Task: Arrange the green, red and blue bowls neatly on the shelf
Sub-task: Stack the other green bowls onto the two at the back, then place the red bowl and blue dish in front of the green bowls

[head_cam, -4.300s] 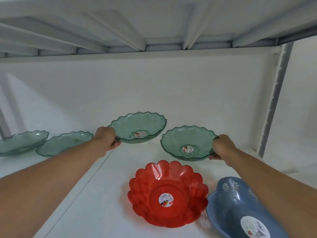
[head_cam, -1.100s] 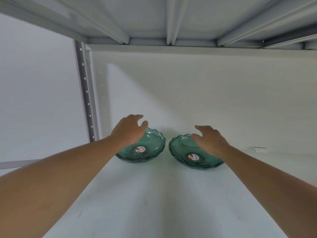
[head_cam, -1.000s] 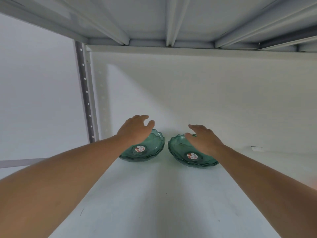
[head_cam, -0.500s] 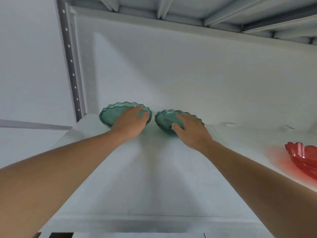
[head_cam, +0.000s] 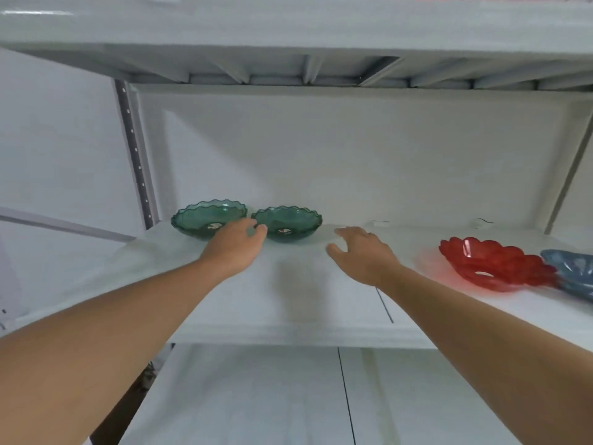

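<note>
Two green scalloped bowls stand side by side at the back left of the white shelf (head_cam: 288, 303): the left green bowl (head_cam: 205, 216) and the right green bowl (head_cam: 292, 220). My left hand (head_cam: 236, 248) hovers just in front of the gap between them, fingers apart and holding nothing. My right hand (head_cam: 361, 255) is open too, to the right of the right green bowl and apart from it. A red scalloped bowl (head_cam: 491, 264) sits at the right of the shelf. A blue bowl (head_cam: 574, 271) lies beside it, cut off by the frame's edge.
A perforated metal upright (head_cam: 133, 155) rises at the shelf's left end, another upright (head_cam: 568, 175) at the right. The upper shelf board (head_cam: 288, 30) hangs overhead. A lower shelf (head_cam: 256, 396) shows below the front edge.
Both hands have come off the two green bowls and drawn back toward me. My right hand has shifted right. The view has pulled back, so the red and blue bowls show.
</note>
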